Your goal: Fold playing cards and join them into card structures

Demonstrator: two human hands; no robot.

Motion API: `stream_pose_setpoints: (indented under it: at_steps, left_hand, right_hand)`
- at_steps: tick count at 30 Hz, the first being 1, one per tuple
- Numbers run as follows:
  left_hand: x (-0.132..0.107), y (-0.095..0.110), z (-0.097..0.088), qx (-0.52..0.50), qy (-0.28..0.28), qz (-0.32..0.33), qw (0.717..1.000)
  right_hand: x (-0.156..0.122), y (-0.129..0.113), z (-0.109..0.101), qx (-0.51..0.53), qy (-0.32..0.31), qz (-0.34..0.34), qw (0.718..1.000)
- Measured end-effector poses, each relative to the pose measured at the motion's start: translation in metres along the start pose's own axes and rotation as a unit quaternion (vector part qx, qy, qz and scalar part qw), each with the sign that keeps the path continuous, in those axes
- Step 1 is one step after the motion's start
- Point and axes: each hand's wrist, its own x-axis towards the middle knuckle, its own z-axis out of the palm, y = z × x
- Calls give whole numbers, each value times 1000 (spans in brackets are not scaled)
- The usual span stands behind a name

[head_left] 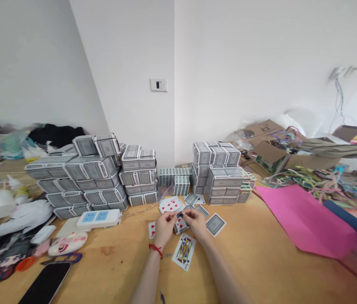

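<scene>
My left hand (164, 228) and my right hand (197, 223) meet over the wooden table (260, 253), fingers pinched together on a small bunch of playing cards (181, 223) between them. A red string circles my left wrist. A face-up court card (183, 251) lies just below my hands. Another face-up card with red pips (152, 230) sits left of my left hand. A fan of red-pip cards (170, 205) lies just beyond, and face-down cards (215, 224) lie to the right.
Stacks of boxed card decks (86, 177) and more stacks (219, 173) stand behind. A white power strip (99, 218), a phone (45, 283) and toys are at left. Pink paper (305, 223), cardboard boxes (273, 156) and coloured strips fill the right.
</scene>
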Motion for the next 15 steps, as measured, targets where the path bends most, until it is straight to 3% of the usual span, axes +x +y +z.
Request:
stream_pose_setpoints:
  at_steps: [9,15]
  left_hand:
    - [-3,6,6,5,53,15,998]
    - [-3,4,4,12,58,22,998]
  right_hand:
    - [-2,-7,-2,12,-28,12,999]
    - [-3,-9,0,20,-38,3,999]
